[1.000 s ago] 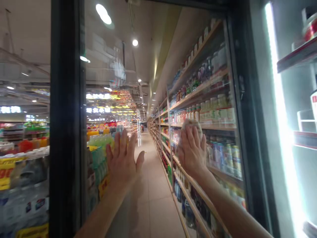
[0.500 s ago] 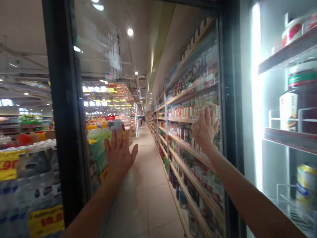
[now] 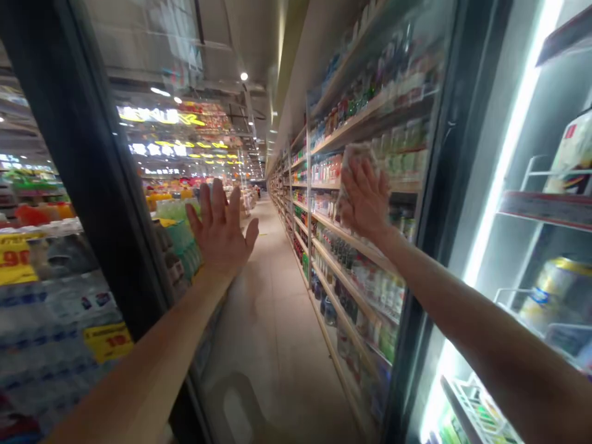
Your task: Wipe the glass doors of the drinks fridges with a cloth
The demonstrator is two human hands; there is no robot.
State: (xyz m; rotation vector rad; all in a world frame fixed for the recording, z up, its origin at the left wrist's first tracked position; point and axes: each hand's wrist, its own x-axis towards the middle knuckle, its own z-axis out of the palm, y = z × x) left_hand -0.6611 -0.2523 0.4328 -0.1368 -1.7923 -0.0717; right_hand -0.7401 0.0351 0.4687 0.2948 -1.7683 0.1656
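Observation:
A dark-framed glass door (image 3: 259,296) stands in front of me, with the store aisle visible through it. My right hand (image 3: 367,194) presses a pale, mottled cloth (image 3: 354,154) against the upper right part of the glass. The cloth shows above and to the left of the fingers. My left hand (image 3: 222,225) is raised toward the left part of the pane with fingers spread, holding nothing. Whether its palm rests on the glass or is just short of it, I cannot tell.
To the right, lit cooler shelves (image 3: 550,209) hold bottles and cans. The door's black frame (image 3: 87,148) crosses the left side. Beyond it stand stacked bottle packs (image 3: 60,327) with yellow price signs (image 3: 108,341). Long bottle shelves (image 3: 351,253) line the aisle past the glass.
The cloth under my right hand has moved left and a little up across the glass. My left hand stays spread in about the same place. The view has tilted and dropped slightly.

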